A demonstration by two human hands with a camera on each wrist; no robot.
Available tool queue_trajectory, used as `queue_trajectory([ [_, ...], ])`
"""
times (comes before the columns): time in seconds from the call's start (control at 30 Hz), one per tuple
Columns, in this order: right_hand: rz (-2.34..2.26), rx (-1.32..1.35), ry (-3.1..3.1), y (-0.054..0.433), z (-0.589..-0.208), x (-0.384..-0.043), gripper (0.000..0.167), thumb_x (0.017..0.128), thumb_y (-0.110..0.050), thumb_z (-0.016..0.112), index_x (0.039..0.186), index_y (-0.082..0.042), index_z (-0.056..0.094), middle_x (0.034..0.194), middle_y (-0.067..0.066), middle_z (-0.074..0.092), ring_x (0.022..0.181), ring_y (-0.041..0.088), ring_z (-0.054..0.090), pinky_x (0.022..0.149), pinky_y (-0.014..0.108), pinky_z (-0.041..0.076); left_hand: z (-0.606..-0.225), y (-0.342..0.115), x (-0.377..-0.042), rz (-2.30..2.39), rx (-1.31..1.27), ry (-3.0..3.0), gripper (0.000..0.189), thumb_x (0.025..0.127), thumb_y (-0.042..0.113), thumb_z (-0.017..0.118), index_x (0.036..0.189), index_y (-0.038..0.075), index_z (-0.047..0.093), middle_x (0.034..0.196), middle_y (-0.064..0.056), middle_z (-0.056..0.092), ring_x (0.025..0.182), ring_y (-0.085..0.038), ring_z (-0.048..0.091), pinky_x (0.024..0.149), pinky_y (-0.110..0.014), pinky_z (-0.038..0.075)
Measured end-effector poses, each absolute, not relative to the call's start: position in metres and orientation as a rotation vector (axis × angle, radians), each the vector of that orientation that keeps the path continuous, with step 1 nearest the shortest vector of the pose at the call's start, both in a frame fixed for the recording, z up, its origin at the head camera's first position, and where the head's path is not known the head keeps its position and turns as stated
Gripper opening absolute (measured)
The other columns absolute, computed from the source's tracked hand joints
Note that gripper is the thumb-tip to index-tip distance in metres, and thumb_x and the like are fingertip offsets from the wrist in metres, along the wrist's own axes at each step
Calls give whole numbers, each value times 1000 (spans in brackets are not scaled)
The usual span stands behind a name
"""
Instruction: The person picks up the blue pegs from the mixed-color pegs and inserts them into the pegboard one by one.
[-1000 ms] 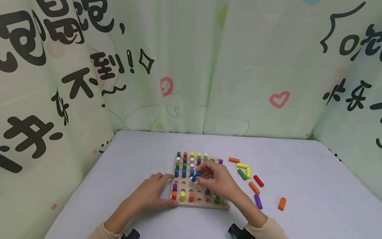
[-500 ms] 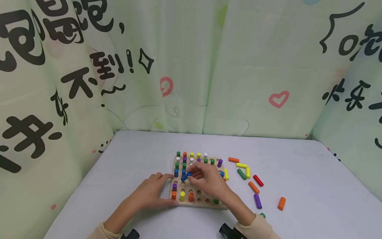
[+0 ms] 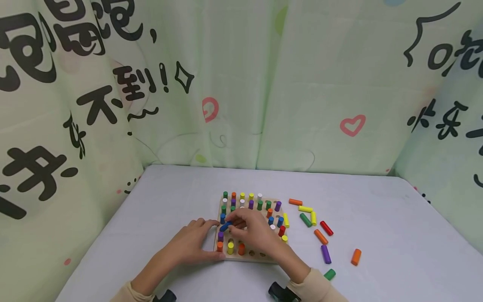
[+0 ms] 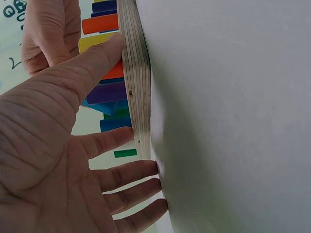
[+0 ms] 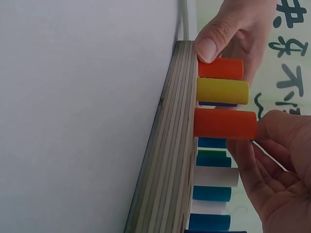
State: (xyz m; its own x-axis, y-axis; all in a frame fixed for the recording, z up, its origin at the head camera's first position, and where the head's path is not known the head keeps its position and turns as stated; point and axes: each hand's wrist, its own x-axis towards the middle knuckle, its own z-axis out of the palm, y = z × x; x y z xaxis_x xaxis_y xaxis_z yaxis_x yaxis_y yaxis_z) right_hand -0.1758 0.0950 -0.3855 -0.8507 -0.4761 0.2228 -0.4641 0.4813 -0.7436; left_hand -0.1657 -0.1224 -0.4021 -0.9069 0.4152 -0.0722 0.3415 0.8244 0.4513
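A wooden pegboard (image 3: 250,260) set with several coloured pegs lies on the table in the head view. My right hand (image 3: 252,230) pinches a blue peg (image 3: 225,227) between thumb and fingers. The peg is tilted, close over the board's left side, beside a standing purple peg (image 3: 220,236). My left hand (image 3: 194,241) lies along the board's left edge. In the left wrist view its thumb and index finger touch the plywood edge (image 4: 136,87), and the other fingers are spread, nearly straight. The right hand hides the middle of the board.
Loose pegs lie right of the board, among them an orange peg (image 3: 356,257), a purple peg (image 3: 326,254), a red peg (image 3: 326,228) and a green peg (image 3: 330,274). A pale green curtain (image 3: 302,105) with printed characters encloses the table (image 3: 170,184) behind and at both sides.
My right hand has moved left across the board with the blue peg, from near the middle to the left side. My left hand has stayed at the board's edge.
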Motion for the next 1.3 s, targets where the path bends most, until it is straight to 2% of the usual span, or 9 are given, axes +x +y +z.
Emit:
queue_trajectory([
  [0.67, -1213, -897, 2771, 84, -384, -177, 16, 96, -3, 68, 111, -5, 74, 106, 6, 73, 90, 13, 68, 82, 21, 56, -398, -123, -162, 631, 600, 2849, 91, 74, 68, 81, 141, 12, 55, 125, -13, 61, 113, -30, 58, 96, -57, 51],
  [1.03, -1146, -877, 2798, 78, -385, -180, 24, 93, 1, 69, 116, -4, 73, 110, 7, 71, 89, 12, 66, 79, 18, 54, -397, -124, -161, 648, 615, 2839, 91, 75, 67, 81, 142, 12, 54, 122, -12, 61, 109, -29, 58, 93, -55, 51],
  [1.3, -1087, -872, 2838, 74, -387, -183, 23, 91, 2, 72, 114, -4, 71, 104, 7, 70, 85, 10, 65, 76, 17, 54, -398, -125, -162, 644, 608, 2843, 91, 75, 67, 81, 142, 12, 54, 121, -11, 61, 108, -28, 57, 92, -54, 52],
])
